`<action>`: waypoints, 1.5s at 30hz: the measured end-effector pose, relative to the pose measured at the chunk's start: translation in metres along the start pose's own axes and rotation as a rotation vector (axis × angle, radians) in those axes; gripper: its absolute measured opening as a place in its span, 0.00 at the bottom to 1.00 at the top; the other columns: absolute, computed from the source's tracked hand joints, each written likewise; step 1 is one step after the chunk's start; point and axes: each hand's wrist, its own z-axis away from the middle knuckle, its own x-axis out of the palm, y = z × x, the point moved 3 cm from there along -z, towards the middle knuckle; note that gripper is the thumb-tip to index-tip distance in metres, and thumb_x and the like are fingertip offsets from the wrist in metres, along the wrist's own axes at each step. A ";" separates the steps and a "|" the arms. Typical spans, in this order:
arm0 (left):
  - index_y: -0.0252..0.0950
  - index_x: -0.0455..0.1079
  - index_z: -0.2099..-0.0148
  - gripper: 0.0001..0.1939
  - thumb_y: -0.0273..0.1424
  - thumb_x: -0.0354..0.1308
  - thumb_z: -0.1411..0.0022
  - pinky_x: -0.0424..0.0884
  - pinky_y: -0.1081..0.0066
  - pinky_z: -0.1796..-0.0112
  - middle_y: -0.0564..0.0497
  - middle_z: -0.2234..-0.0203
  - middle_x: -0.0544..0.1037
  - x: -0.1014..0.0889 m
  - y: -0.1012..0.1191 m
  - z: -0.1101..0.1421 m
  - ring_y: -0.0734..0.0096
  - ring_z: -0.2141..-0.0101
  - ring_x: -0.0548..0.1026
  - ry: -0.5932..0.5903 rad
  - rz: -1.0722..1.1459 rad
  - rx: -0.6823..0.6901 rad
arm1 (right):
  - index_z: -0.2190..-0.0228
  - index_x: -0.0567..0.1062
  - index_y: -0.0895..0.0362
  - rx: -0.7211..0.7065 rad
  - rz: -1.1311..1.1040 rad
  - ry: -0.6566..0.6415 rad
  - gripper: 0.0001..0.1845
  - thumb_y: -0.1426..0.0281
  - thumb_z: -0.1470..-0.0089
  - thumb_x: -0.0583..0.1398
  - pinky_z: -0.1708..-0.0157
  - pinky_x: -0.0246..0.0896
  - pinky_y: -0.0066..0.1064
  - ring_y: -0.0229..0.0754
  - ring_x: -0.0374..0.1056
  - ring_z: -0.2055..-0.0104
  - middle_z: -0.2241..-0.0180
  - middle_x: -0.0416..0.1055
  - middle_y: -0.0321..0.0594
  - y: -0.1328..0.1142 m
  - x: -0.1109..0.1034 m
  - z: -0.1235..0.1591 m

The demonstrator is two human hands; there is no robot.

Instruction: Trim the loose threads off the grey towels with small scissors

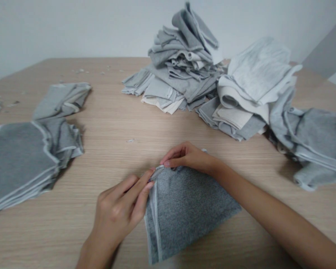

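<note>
A grey fleece cloth piece [184, 209] with a pale stitched edge lies flat on the wooden table [114, 127] in front of me. My left hand [120, 209] pinches its upper left edge between thumb and fingers. My right hand [187, 157] pinches the top corner of the same piece, fingers pressed together. The two hands meet at that corner, almost touching.
A neat stack of grey cloth pieces [19, 160] sits at the left, with a smaller folded bundle [63, 99] behind it. A tall loose heap of grey and cream pieces [182, 63] stands at the back, and more heaped cloth [268, 97] spreads to the right edge.
</note>
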 end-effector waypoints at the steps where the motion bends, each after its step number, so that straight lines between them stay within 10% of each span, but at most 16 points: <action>1: 0.38 0.70 0.40 0.20 0.26 0.59 0.33 0.72 0.73 0.72 0.51 0.65 0.79 0.000 0.001 0.000 0.74 0.71 0.77 0.009 0.031 -0.017 | 0.68 0.84 0.59 0.001 -0.004 -0.003 0.13 0.65 0.56 0.72 0.68 0.62 0.26 0.33 0.68 0.71 0.73 0.77 0.36 0.000 0.000 0.000; 11: 0.44 0.76 0.46 0.13 0.32 0.58 0.32 0.73 0.66 0.59 0.56 0.60 0.81 -0.026 -0.027 -0.014 0.67 0.59 0.78 0.242 0.093 -0.507 | 0.71 0.84 0.58 0.001 -0.027 0.018 0.10 0.67 0.58 0.73 0.67 0.64 0.26 0.34 0.69 0.71 0.73 0.79 0.37 -0.002 0.002 0.000; 18: 0.37 0.77 0.47 0.19 0.40 0.51 0.30 0.64 0.68 0.70 0.47 0.69 0.80 -0.010 -0.078 -0.032 0.62 0.70 0.77 -0.080 -0.328 -0.537 | 0.70 0.84 0.60 -0.008 0.029 0.040 0.13 0.65 0.58 0.73 0.68 0.63 0.27 0.34 0.68 0.72 0.73 0.78 0.38 -0.003 0.002 0.001; 25: 0.40 0.75 0.45 0.20 0.44 0.55 0.32 0.69 0.68 0.64 0.49 0.66 0.81 -0.030 -0.055 -0.011 0.65 0.65 0.78 0.081 -0.204 -0.535 | 0.69 0.84 0.60 -0.020 0.046 0.056 0.14 0.65 0.59 0.73 0.68 0.64 0.27 0.34 0.69 0.71 0.72 0.79 0.39 -0.001 0.001 0.001; 45: 0.42 0.74 0.45 0.16 0.33 0.60 0.34 0.78 0.69 0.62 0.48 0.56 0.82 -0.008 -0.011 0.014 0.65 0.58 0.81 0.030 0.298 -0.347 | 0.69 0.83 0.59 -0.041 0.077 0.084 0.17 0.62 0.60 0.74 0.66 0.64 0.27 0.35 0.70 0.69 0.70 0.79 0.38 0.000 0.002 0.003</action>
